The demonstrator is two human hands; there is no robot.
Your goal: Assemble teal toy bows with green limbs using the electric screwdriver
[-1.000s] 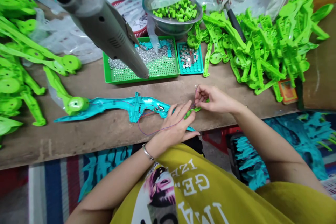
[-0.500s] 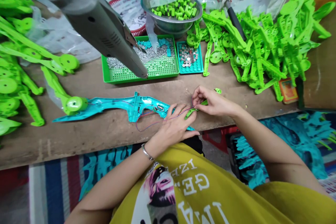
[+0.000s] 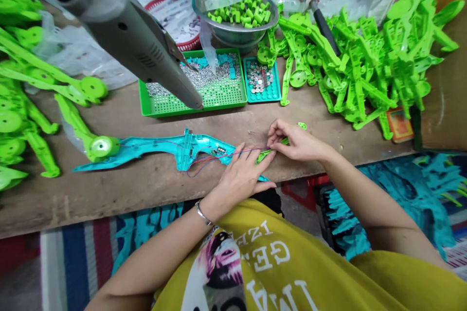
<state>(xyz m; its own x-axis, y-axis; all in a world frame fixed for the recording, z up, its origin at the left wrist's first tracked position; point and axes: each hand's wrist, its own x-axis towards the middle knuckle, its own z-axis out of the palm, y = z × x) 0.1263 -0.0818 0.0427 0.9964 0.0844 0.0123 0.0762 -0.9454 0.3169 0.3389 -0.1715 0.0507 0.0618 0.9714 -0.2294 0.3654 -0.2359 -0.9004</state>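
Both bare forearms reach forward and converge. The left hand (image 3: 241, 175) lies palm down with its fingers spread and slightly curled, a bangle at the wrist. The right hand (image 3: 294, 142), just beside it, is bent inward, its fingertips pinched together.

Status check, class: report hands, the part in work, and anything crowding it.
Left hand pressing the teal shell. Right hand pinching the thin wires at a green piece. Grey tool hangs over the green tray, apart from both hands.
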